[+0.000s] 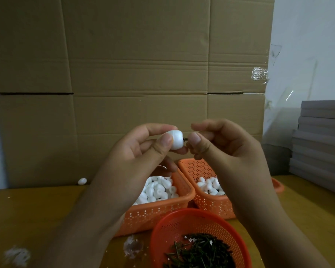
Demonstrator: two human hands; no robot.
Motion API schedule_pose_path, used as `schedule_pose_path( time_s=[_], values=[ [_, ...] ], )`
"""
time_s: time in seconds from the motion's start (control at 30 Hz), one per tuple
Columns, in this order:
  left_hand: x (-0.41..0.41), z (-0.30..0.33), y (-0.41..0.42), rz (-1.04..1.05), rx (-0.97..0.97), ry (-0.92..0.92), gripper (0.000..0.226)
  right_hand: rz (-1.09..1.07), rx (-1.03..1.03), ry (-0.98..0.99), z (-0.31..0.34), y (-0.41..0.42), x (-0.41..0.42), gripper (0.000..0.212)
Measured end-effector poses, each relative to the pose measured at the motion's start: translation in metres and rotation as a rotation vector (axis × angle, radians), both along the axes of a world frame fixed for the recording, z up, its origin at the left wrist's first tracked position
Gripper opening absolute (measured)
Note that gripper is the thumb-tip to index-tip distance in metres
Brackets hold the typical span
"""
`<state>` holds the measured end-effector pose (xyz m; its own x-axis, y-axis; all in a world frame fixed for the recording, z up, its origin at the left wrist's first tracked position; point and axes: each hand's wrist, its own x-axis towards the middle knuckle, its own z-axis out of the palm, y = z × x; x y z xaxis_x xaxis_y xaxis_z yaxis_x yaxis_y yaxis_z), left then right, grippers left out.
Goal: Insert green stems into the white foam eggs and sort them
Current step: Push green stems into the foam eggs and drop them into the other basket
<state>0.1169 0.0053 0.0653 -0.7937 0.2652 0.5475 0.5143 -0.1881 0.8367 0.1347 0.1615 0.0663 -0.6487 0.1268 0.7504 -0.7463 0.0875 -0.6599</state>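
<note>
A: Two hands up in front of the cardboard sheet (139,64). Left hand (135,151) pinches a white foam egg (175,140) between thumb and forefinger, fingers curled round it.

B: Right one?

A: Right hand (226,149) pinches a green stem (186,139), thumb and forefinger tight on it. Only a short dark bit shows, between the thumb tip and the egg's right end. Cannot tell how deep it sits in the foam.

B: Bins?

A: Three orange baskets on the worktop (37,206). Left rectangular basket (159,211) holds loose white eggs. Right rectangular basket (213,204) just beside it also holds white eggs, partly hidden by the right wrist. Round basket (182,221) nearest the camera holds a pile of green stems (199,252).

B: Strays?

A: One loose egg (82,181) on the worktop at the foot of the cardboard, well left of the baskets. White foam crumbs (17,256) near the bottom left. Grey stacked boards (321,144) far right.
</note>
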Motion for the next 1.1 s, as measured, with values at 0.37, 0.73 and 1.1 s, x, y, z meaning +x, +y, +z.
schedule_pose_path(
  time_s=[0.37,0.73,1.1],
  values=[
    [-0.001,0.002,-0.003,0.009,-0.013,0.027,0.028,-0.041,0.062,0.015,-0.003,-0.001,-0.002,0.022],
    [-0.003,-0.003,0.001,0.038,-0.046,0.084,0.026,-0.124,0.075,0.055,-0.005,0.000,-0.004,0.024],
    [-0.003,-0.002,0.001,0.084,-0.032,0.084,0.023,-0.118,0.198,0.060,-0.004,0.004,-0.007,0.004]
  ],
)
